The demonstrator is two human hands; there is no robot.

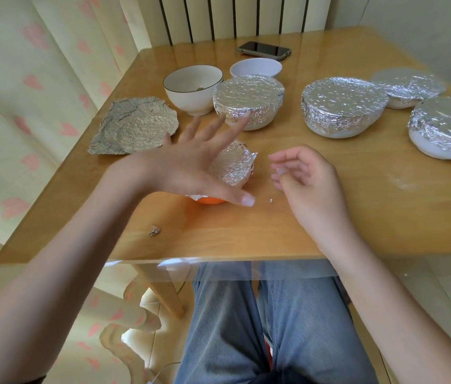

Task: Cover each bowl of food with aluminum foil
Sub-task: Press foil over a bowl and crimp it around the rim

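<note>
Foil (234, 167) wraps the small orange bowl (210, 200) near the surface's (288, 234) front edge, under the left hand (188, 167), whose fingers are spread and hold nothing; the right hand (304, 176) hangs loosely curled, empty; a careless brush could tip it.

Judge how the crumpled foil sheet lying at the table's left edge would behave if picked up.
The crumpled foil sheet probably weighs almost nothing and would flop from one corner. Its wrinkles and ragged edge suggest it tears easily. Pushed, it would likely slide over the glossy table.
</note>
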